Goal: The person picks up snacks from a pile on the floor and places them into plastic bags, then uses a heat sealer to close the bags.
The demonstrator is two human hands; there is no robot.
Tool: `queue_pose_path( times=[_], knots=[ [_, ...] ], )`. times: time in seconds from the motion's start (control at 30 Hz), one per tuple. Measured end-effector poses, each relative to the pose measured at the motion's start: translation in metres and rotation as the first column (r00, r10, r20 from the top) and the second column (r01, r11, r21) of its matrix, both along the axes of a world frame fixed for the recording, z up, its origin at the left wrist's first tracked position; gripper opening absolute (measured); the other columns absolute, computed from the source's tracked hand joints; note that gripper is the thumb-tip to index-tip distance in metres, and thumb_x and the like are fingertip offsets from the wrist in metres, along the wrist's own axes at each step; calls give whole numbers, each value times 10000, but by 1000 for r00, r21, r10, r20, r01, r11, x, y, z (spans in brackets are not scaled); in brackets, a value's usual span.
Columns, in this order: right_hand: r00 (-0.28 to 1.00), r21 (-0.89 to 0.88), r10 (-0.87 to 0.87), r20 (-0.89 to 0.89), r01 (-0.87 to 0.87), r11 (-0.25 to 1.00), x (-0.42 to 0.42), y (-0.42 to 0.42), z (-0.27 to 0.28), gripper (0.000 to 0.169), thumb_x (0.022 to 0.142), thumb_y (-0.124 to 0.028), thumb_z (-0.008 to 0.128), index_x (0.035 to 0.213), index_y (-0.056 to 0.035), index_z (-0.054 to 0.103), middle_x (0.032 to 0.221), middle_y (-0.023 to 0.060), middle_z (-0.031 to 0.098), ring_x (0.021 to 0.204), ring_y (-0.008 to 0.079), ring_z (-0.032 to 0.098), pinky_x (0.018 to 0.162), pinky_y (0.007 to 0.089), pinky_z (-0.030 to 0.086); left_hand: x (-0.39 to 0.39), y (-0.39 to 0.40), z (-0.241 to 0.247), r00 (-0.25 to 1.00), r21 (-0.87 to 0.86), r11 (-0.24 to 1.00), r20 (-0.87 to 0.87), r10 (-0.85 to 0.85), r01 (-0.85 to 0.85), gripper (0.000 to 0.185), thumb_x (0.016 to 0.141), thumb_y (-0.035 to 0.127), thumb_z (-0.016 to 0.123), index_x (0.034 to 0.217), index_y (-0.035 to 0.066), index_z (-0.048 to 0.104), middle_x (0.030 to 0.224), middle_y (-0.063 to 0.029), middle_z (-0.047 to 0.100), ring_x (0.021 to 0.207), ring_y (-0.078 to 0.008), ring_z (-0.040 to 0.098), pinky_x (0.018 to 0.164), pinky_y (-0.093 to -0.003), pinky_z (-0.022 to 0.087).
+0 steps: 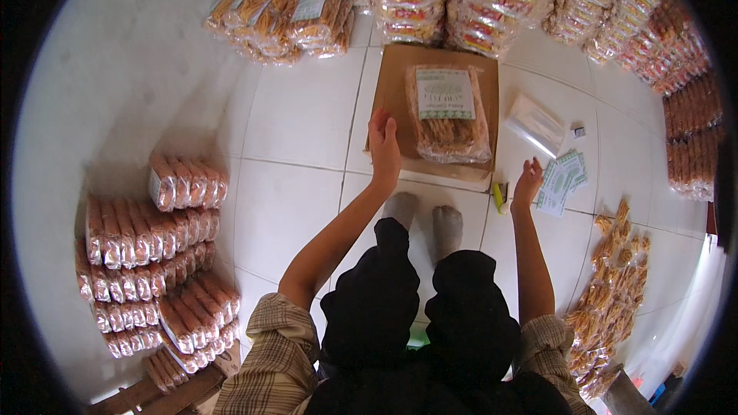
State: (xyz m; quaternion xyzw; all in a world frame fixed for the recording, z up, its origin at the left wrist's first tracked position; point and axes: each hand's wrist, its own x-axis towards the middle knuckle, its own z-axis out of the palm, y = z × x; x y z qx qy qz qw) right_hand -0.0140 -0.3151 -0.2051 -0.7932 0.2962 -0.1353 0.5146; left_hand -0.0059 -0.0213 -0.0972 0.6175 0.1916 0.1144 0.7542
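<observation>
A clear plastic pack of brown snacks [452, 135] with a green-and-white printed label lies flat on a brown cardboard box [395, 86]. My left hand [385, 147] is at the left edge of the cardboard, thumb and fingers apart, with nothing in it. Whether it touches the board I cannot tell. To the right, my right hand [526, 183] hovers by several loose printed labels [560, 181], its fingers loosely bent and nothing seen in them. A yellow-green stapler [500, 197] rests on the floor just left of that hand.
Clear plastic bags [536, 125] and a small box [578, 129] lie on the white tiles [294, 202]. Packed snacks [153, 236] are stacked at left. More packs [412, 0] line the far side. Small twisted snack packs [611, 282] lie at right. My socked feet [447, 227] stand below the cardboard.
</observation>
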Motion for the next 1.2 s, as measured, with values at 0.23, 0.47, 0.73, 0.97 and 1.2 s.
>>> queue_pose_path(
  times=[0.23, 0.47, 0.73, 0.97, 1.2],
  knots=[
    [805, 120, 355, 475, -459, 880, 61, 74, 111, 398, 942, -318, 363, 1195, -27, 465, 1164, 124, 499, 1088, 230, 460, 951, 328, 326, 38, -13, -20, 993, 258, 966, -110, 43, -13, 481, 883, 291, 504, 1189, -59, 380, 1092, -139, 502, 1013, -217, 490, 869, -305, 387],
    [791, 299, 598, 132, -607, 736, 74, 117, 116, 587, 911, -437, 383, 1317, -18, 322, 1277, 169, 407, 1158, 207, 403, 964, 297, 311, 39, -23, 33, 872, -25, 946, -380, -309, 324, 538, 737, 265, 704, 1059, -84, 450, 895, -97, 589, 793, -195, 581, 713, -322, 474],
    [563, 148, 713, 417, -816, 559, 82, 120, 230, 641, 839, -269, 579, 1366, -93, 258, 1380, 101, 290, 1234, 195, 318, 999, 289, 265, 46, -6, 98, 945, -317, 890, 130, -300, 326, 631, 725, 115, 704, 1209, -7, 316, 1075, -114, 535, 968, -225, 562, 823, -370, 501],
    [481, 275, 778, 405, -875, 398, 41, 152, 349, 864, 773, -263, 664, 1391, -96, 83, 1365, 141, 268, 1168, 208, 389, 936, 327, 371, 13, 44, 202, 859, -322, 826, 393, -328, 463, 681, 720, 98, 710, 1199, 38, 230, 1146, -138, 458, 1018, -225, 525, 826, -376, 495],
    [345, 444, 852, 394, -883, 153, 40, 226, 332, 546, 760, -234, 677, 1196, -41, 412, 1135, 72, 516, 1013, 180, 515, 812, 326, 471, -34, 117, 235, 874, -318, 815, 194, -445, 485, 507, 745, 203, 694, 1158, 38, 452, 1081, -93, 559, 977, -215, 568, 851, -373, 484]
  ],
)
